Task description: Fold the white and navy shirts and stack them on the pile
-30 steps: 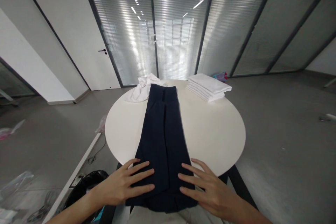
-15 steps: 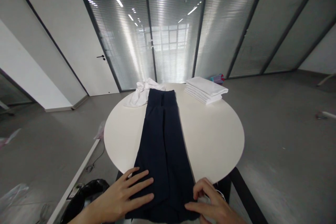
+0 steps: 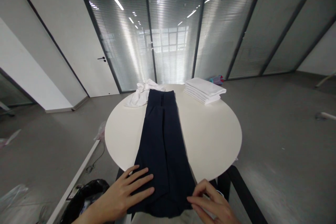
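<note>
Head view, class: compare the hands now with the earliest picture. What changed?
The right hand, first spread on the dark garment, drew back to its near right corner and bunched, seemingly pinching it. The left hand stays spread on it; the white stack and crumpled cloth lie unmoved.

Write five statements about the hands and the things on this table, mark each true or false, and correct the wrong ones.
1. The left hand lies with fingers spread on the navy garment. True.
2. The folded white stack sits right of the garment. True.
3. The right hand rests on that stack. False: it is at the garment's near right corner.
4. The crumpled white cloth is beside the garment's far end. True.
5. The table is square. False: it is round.
</note>
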Available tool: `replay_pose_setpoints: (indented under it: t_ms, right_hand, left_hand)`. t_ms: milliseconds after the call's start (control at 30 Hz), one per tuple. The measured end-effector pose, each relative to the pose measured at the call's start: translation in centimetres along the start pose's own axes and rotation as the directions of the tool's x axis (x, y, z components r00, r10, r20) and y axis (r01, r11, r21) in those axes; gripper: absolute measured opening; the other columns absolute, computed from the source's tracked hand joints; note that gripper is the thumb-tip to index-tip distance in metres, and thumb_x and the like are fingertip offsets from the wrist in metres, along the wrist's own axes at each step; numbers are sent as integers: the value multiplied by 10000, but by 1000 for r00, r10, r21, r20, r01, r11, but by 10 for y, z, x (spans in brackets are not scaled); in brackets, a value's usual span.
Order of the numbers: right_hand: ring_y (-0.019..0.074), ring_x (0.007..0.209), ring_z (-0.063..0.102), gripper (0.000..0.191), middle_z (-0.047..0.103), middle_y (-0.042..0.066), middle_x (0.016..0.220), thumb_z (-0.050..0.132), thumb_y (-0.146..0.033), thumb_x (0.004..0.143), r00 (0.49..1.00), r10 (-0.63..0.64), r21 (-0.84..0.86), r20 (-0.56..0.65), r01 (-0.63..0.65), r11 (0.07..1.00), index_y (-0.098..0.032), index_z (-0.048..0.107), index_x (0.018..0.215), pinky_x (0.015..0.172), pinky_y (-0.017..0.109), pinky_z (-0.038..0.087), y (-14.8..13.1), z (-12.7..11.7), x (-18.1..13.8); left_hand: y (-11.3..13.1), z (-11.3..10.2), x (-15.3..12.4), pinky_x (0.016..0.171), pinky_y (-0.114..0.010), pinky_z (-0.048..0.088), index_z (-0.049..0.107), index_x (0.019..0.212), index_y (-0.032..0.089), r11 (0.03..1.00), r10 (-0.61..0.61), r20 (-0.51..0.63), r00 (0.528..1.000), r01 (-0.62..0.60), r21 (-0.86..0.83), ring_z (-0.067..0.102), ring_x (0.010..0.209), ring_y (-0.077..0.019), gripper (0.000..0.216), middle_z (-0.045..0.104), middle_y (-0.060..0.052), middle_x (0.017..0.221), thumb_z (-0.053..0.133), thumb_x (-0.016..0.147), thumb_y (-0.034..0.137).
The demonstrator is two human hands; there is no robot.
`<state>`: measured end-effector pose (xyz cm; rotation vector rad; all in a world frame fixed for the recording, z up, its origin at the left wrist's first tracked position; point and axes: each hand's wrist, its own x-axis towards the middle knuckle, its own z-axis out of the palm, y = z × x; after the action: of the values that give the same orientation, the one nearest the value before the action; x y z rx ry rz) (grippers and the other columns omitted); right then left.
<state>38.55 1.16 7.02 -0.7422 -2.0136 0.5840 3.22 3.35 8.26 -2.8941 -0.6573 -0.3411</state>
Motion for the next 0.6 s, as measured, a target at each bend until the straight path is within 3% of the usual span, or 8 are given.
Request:
replay_pose_setpoints:
  t_ms: [167, 267, 367, 467, 600]
  right_hand:
    - [137, 856, 658, 477, 603, 58, 970, 559, -33, 876, 1000, -30, 43, -7, 30, 999, -271, 653, 1279, 740, 217, 575, -3, 0, -7]
    - [129, 867, 653, 529, 594, 46, 973, 536, -37, 890, 1000, 21, 125, -11, -19, 992, -338, 637, 1313, 735, 215, 567, -1, -1, -11]
    - [121, 847, 647, 430, 572, 31, 951, 588, -95, 908, 992, 127, 212, -19, -120, 970, -368, 693, 1223, 738, 214, 563, 7, 1, -16]
    - [127, 819, 647, 280, 558, 29, 923, 648, -173, 899, 966, 260, 241, 0, -252, 937, -316, 733, 1124, 714, 211, 567, 15, 8, -21]
    - [98, 713, 631, 127, 546, 16, 887, 629, -162, 886, 955, 289, 72, 63, -293, 953, -232, 719, 940, 650, 182, 550, 20, 16, -24]
  left_hand:
    - [4, 0, 0, 1211, -565, 281, 438, 1500, 231, 1000, -23, -7, 1000, 23, -16, 330, 1488, -268, 744, 493, -82, 1531, 425, 819, -69]
    - [5, 0, 1, 1215, -562, 274, 448, 1492, 225, 999, -31, -14, 999, 31, -14, 322, 1493, -261, 774, 495, -80, 1529, 407, 788, -91]
    - [6, -1, 1, 1225, -555, 251, 460, 1486, 217, 999, -35, -20, 999, 35, -11, 309, 1499, -255, 785, 497, -80, 1527, 393, 773, -105]
    - [6, -1, 2, 1233, -543, 235, 462, 1486, 215, 999, -41, -19, 999, 41, -5, 303, 1501, -250, 761, 504, -83, 1520, 394, 794, -94]
    - [7, -4, 3, 1237, -533, 233, 479, 1471, 212, 999, -42, -24, 999, 42, 13, 340, 1483, -245, 700, 532, -85, 1494, 418, 831, -64]
